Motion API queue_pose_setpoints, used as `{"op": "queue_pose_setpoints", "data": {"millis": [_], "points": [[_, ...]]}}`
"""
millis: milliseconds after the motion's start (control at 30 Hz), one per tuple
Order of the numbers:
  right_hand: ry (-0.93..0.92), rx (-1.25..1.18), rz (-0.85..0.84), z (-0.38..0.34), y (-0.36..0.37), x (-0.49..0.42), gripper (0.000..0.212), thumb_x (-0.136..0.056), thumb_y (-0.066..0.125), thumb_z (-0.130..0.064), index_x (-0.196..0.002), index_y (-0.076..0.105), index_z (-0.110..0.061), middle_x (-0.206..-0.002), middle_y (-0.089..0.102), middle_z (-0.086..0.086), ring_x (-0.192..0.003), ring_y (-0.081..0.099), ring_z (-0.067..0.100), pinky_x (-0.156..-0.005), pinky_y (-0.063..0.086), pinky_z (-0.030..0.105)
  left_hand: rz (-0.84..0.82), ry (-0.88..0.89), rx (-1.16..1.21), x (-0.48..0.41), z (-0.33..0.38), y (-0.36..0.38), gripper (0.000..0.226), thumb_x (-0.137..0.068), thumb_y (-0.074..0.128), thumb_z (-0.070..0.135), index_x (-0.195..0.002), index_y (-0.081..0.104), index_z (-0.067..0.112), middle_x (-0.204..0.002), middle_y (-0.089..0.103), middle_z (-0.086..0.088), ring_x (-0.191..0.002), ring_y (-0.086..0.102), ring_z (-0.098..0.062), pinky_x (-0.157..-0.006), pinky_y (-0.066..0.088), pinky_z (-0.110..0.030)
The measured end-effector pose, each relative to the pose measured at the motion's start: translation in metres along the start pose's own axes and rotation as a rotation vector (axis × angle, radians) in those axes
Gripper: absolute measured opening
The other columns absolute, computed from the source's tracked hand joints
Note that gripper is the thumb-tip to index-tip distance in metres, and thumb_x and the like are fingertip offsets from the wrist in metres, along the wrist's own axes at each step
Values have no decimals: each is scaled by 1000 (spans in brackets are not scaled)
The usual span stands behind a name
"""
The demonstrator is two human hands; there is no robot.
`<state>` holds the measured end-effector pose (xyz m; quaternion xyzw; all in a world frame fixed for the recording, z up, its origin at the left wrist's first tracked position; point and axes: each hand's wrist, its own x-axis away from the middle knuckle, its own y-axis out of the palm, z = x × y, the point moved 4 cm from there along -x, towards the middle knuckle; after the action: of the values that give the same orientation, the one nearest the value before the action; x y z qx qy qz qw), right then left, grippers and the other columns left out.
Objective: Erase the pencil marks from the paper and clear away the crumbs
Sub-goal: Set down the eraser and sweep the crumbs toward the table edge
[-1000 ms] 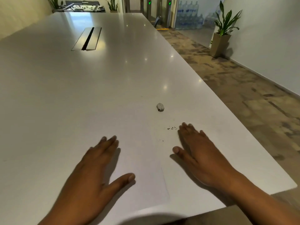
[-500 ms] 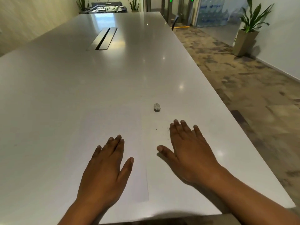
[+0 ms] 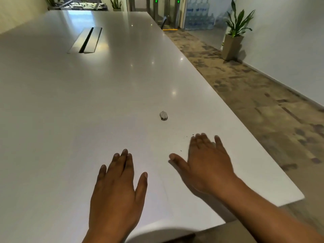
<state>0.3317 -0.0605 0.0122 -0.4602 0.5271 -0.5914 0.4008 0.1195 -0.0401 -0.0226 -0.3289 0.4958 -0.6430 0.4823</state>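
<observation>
Head view, the person's body. Two bare hands enter from the lower edge. Left hand [image 3: 115,190]: seen from the back, four fingers and a thumb, with short, rounded nails. The thumbnail [image 3: 145,174] is plainly outlined, and fine creases cross the knuckles. The left wrist [image 3: 100,232] is uncovered where it meets the frame. Right hand [image 3: 208,165]: of like build, with a short nail on the thumb. Its fingertips [image 3: 217,137] are smeared by blur, so their detail cannot be read. Right forearm [image 3: 263,213]: bare along its whole visible length, down to the lower right corner.
</observation>
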Motion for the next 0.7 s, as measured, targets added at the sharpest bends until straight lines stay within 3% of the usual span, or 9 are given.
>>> {"op": "queue_pose_setpoints", "data": {"millis": [100,267,467,633,700], "points": [[5,-40,20,13,-5,2,114,-70,-17,-79,-156,12,-10,-165,11,6,-153,1,17,-123,-3,43,-7,0,0,0,0,0,85,-90,-3,64,-157,20,19,-165,11,8,-151,4,-8,-123,5,-35],[-141,-65,50,0,-2,-20,101,-80,-4,-78,-157,10,-14,-166,6,3,-153,0,17,-123,-2,43,4,12,8,0,1,-1,86,-88,-3,66,-158,18,20,-164,5,11,-149,-2,-4,-121,2,-31],[-89,-62,4,55,1,7,111,-71,-18,-79,-158,7,-15,-166,7,1,-152,2,12,-123,-4,37,-8,39,69,-3,1,-8,93,-81,1,74,-159,14,23,-159,-7,19,-146,-13,3,-117,-5,-23],[-242,-141,66,42,-10,9,102,-80,-11,-80,-158,4,-17,-166,1,0,-152,-4,13,-123,-4,39,78,106,9,-12,-1,-30,80,-90,28,65,-147,45,13,-160,25,6,-150,9,-9,-118,19,-41],[-378,-194,64,23,-11,8,94,-85,0,-77,-158,7,-18,-166,2,-1,-152,-6,13,-123,-6,41,52,82,46,-11,13,-26,82,-89,22,68,-151,40,18,-161,20,12,-149,4,-2,-119,14,-37]]}}
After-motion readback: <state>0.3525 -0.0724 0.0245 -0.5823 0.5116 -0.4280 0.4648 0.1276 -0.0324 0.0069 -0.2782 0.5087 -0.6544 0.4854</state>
